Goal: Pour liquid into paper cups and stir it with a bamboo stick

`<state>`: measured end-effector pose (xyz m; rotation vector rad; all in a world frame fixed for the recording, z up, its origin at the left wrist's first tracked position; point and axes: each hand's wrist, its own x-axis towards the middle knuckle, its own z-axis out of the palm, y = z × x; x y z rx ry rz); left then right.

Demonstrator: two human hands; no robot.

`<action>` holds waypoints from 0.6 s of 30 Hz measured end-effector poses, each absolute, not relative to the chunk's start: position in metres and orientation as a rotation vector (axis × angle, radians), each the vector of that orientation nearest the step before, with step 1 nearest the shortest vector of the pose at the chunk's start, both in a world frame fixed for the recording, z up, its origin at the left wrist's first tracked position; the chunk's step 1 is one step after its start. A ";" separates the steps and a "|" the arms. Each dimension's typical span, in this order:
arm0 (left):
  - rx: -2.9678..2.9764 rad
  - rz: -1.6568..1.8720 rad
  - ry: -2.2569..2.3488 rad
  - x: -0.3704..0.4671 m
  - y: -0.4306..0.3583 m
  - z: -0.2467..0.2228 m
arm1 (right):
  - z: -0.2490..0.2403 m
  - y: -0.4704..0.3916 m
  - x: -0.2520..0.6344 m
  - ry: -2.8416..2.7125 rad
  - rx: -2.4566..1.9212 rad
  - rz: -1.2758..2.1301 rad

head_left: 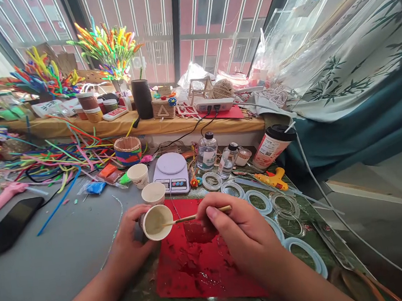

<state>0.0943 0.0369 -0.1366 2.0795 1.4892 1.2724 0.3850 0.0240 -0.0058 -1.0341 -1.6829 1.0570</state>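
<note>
The left hand (133, 239) curls around a paper cup (154, 223), tipped so its mouth faces near and slightly right, by the left edge of a red sheet (183, 279). The right hand (244, 228) pinches a thin stick (185, 219) (its long axis running left to right, nearly level), the tip pointing left into the cup. Just beyond stands a second cup (153, 194), near a white scale (171, 173).
</note>
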 end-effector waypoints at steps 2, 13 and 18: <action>2.071 1.254 1.504 0.094 0.038 -0.137 | -0.008 0.025 0.386 -1.631 -1.058 0.988; 1.954 1.156 1.610 0.091 0.042 -0.142 | -0.016 0.035 0.384 -1.552 -1.081 1.042; 1.850 1.080 1.648 0.091 0.044 -0.142 | -0.013 0.032 0.382 -1.735 -0.975 1.032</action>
